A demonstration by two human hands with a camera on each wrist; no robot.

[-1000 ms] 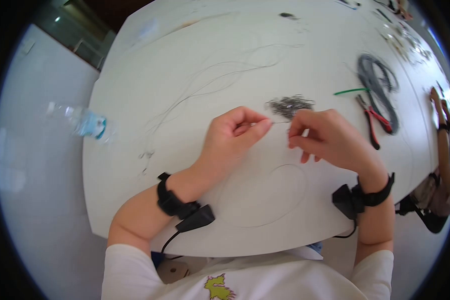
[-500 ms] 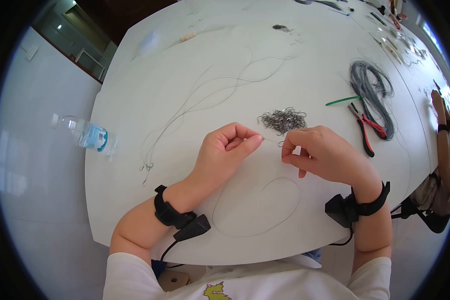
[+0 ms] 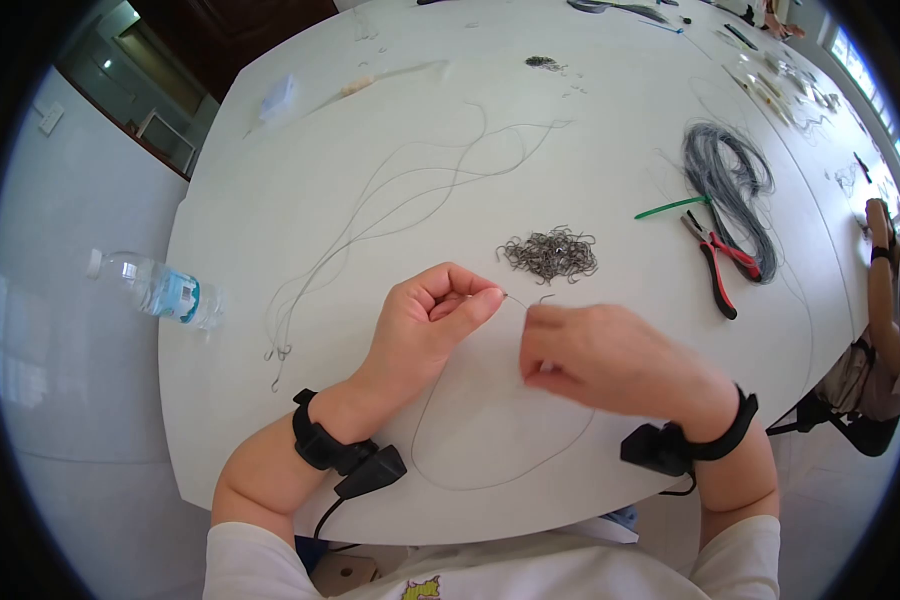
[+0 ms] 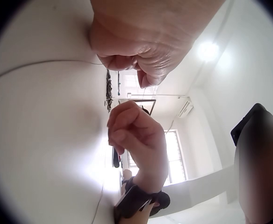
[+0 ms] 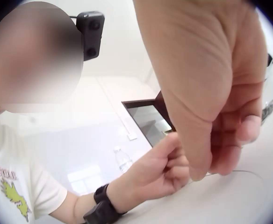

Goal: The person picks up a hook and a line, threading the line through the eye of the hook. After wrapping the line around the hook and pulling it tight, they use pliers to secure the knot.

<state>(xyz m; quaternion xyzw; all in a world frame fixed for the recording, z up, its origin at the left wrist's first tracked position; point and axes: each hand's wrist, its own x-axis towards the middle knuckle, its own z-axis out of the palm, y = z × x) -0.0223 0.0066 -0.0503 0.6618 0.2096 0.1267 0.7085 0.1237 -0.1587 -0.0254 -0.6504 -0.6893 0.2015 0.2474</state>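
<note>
While the left hand [image 3: 428, 318] pinches a thin line [image 3: 470, 489] — its loop lying on the near table [image 3: 515, 435] — the blurred right hand [image 3: 610, 358] is close by on the right, grip impossible to tell; a hook pile [image 3: 552, 256] sits farther off.

Head cam [image 5: 92, 35]: high above & behind the fingers [image 3: 475, 308], facing fwd/down, widest view, farthest off; gets L hand [image 3: 425, 325] + R hand [image 3: 615, 355]. L wrist cam [image 3: 373, 474]: v. close, low behind L fingers, pic turned sideways w/ tabletop [image 4: 43, 121] at left, facing across to R hand. R wrist cam [image 3: 655, 450]: v. close behind R fingers, facing L hand + torso [image 5: 19, 186]. All 3 views share both hands.
</note>
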